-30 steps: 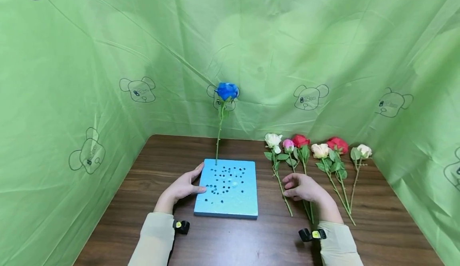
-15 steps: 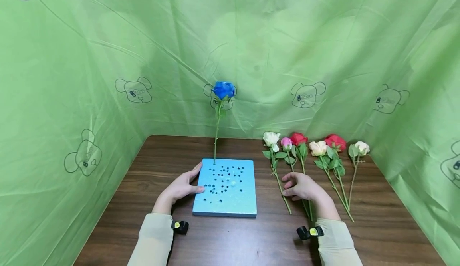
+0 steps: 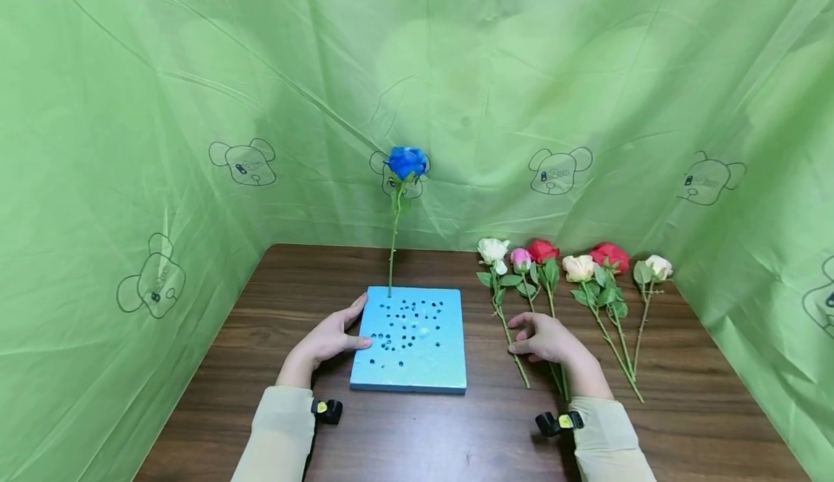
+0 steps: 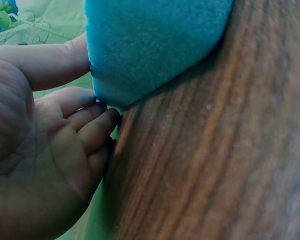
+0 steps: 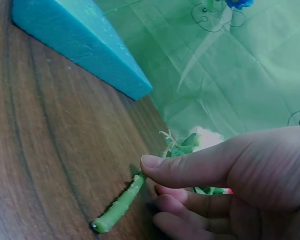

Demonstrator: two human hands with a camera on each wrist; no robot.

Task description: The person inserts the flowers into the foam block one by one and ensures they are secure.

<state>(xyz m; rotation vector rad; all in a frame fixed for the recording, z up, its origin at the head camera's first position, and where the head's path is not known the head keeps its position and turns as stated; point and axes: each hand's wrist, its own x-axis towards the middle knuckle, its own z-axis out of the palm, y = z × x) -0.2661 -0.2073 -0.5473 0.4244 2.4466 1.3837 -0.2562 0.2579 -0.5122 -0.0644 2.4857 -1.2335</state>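
My left hand (image 3: 331, 335) holds the left edge of a blue foam board (image 3: 417, 375) dotted with holes. In the left wrist view the thumb (image 4: 60, 65) lies on the board's upper edge, the fingers bent against its lower side. A blue rose (image 3: 407, 163) stands upright in a hole at the board's back edge. My right hand (image 3: 550, 339) is low over the table, thumb tip right at the stem of a white rose (image 3: 493, 250). Its fingers are loosely bent, with a gap between thumb and index fingertip. The stem's cut end (image 5: 107, 220) shows beyond the thumb.
Beside the white rose lie a pink rose (image 3: 520, 260) and a red rose (image 3: 543, 251), their stems partly under my right hand. Further right are a cream rose (image 3: 579, 268), another red rose (image 3: 610, 256) and a small white rose (image 3: 659, 267). A green curtain (image 3: 456, 106) surrounds the table.
The head view has shifted slightly. My right hand has crept a little left toward the white rose's stem; my left hand and the board stay put.
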